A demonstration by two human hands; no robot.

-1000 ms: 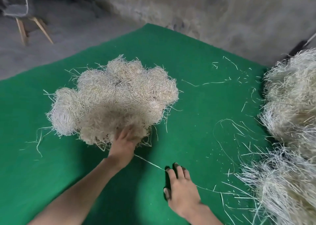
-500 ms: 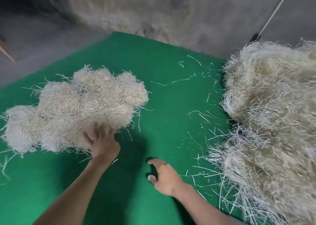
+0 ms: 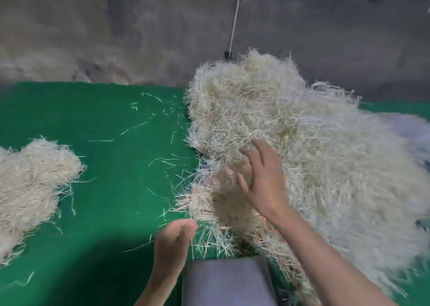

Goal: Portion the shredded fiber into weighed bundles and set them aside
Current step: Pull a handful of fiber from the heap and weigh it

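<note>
Over big pale heap of shredded fiber (image 3: 325, 142), right hand (image 3: 263, 180) open with spread fingers, blurred left hand (image 3: 173, 240) curled, grip unclear, green felt mat (image 3: 104, 119) beneath.

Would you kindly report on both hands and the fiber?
Right hand open, spread over the big fiber pile. Left hand loosely curled, empty, at its near edge. Set-aside heap lies far left.

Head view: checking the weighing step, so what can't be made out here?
All in the head view.
Grey object: cut by bottom edge; identity unclear.
Left hand: blurred; grip unclear.
Bundled fiber heap: cut by left edge.
Loose fiber pile: right side blurred, cut off.
</note>
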